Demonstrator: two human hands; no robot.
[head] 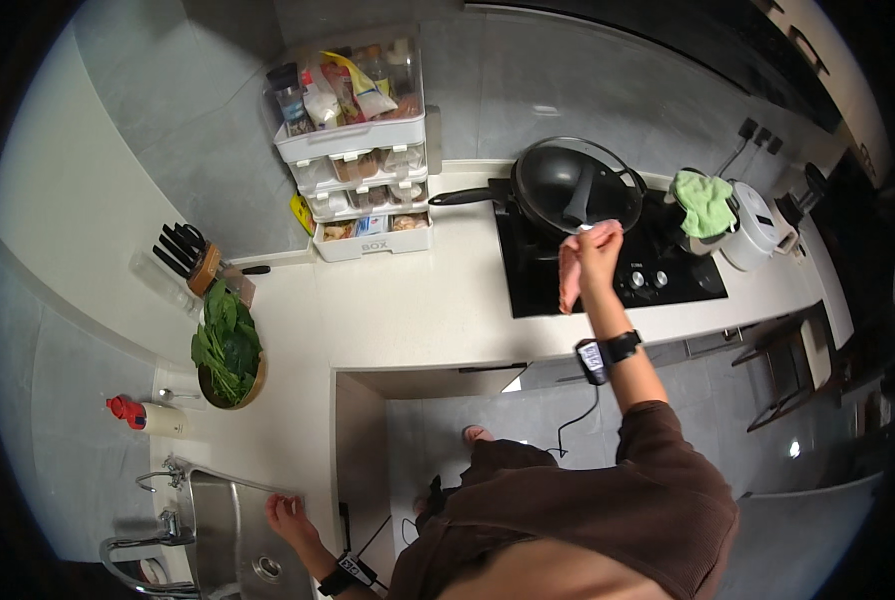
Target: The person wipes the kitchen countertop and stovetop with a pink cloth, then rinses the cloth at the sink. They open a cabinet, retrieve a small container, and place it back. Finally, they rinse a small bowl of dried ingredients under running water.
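My right hand (600, 257) is closed on a pink cloth (570, 274) at the front of the black cooktop (537, 289). Just beyond it stands a black wok with a long handle and a glass lid (552, 180); a dark handle shows over the lid, and whether the hand touches it is unclear. My left hand (290, 516) is over the right edge of the steel sink (219, 517), fingers apart, with nothing seen in it. A bowl (260, 379) of leafy greens (226, 345) sits on the counter above the sink.
A knife block (206, 268), a red-capped bottle (159, 418) and the sink faucet (125, 551) line the left side. Seasoning boxes (372, 244) are stacked by the back wall. Right of the wok are a pot under a green cloth (702, 201) and a white rice cooker (751, 225).
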